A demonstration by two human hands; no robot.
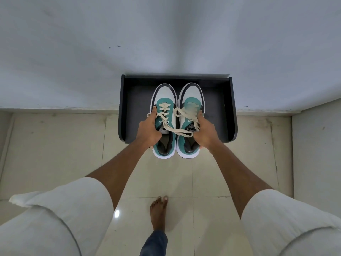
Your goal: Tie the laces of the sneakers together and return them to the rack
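Two teal, white and black sneakers sit side by side, toes pointing away, over the black rack (228, 111) against the wall. My left hand (148, 131) grips the outer side of the left sneaker (165, 97). My right hand (205, 133) grips the outer side of the right sneaker (191, 95). Cream laces (181, 131) run across from one shoe to the other near the tongues. The heels stick out past the rack's front edge. Whether the soles rest on the rack I cannot tell.
The rack stands on a beige tiled floor (55, 154) against a pale wall (166, 34). A wall corner (317, 145) rises at the right. My bare foot (158, 213) stands on the tiles below the rack.
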